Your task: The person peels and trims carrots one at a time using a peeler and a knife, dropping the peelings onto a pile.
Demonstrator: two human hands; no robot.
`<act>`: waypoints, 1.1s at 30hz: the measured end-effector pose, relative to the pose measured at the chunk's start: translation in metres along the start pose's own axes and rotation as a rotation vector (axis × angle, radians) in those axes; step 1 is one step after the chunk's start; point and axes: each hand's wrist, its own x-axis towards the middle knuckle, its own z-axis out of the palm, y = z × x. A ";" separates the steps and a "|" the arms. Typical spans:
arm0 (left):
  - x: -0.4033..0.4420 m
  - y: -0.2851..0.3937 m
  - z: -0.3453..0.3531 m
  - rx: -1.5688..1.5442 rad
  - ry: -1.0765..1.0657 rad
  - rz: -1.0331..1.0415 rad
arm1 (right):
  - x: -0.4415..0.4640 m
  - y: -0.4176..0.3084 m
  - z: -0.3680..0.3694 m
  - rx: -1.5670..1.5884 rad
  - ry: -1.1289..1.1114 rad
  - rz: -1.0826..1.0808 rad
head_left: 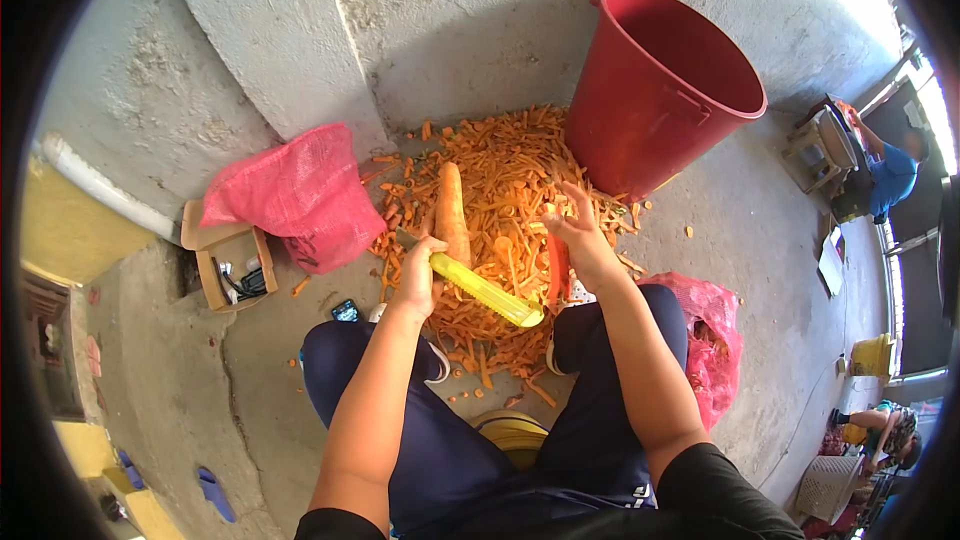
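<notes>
Clearly, the left hand (416,278) gripped a yellow tool (488,292) above the peel pile (505,145). Carrot (453,210) was just beside those fingers, over the pile's middle; couldn't tell if they held it too. Right hand (580,232), above the pile's right part, had fingers spread. Good handling, I judged, wanted carrot firmly steadied, fingertips clear of any edge.

Left of the left fingers (424,248), an open cardboard box (209,277) holds dark items (249,283); blue slippers (215,495) lie farther out on that side. Well right of the right fingers (581,202) are a blue-shirted person (893,180), a yellow container (872,356) and a pale crate (829,486).
</notes>
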 end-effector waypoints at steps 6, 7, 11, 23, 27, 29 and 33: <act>0.000 -0.009 0.004 0.092 -0.017 0.049 | 0.006 0.030 0.004 -0.739 -0.320 -0.429; 0.003 -0.011 0.001 0.130 -0.011 0.060 | 0.003 0.030 0.008 -0.733 -0.426 -0.326; 0.000 -0.005 0.006 0.184 0.064 0.035 | -0.005 0.035 0.021 -0.404 -0.539 0.054; 0.009 -0.013 0.007 0.017 0.257 0.002 | 0.007 0.030 0.011 -0.314 -0.369 0.074; 0.004 -0.018 0.013 -0.088 0.136 -0.167 | 0.007 0.017 0.010 -0.049 -0.186 -0.075; -0.003 -0.015 0.029 -0.124 0.060 -0.233 | 0.005 0.012 0.015 0.146 -0.180 -0.148; -0.005 -0.024 0.030 -0.155 -0.038 -0.375 | 0.010 0.016 0.021 0.316 -0.066 -0.183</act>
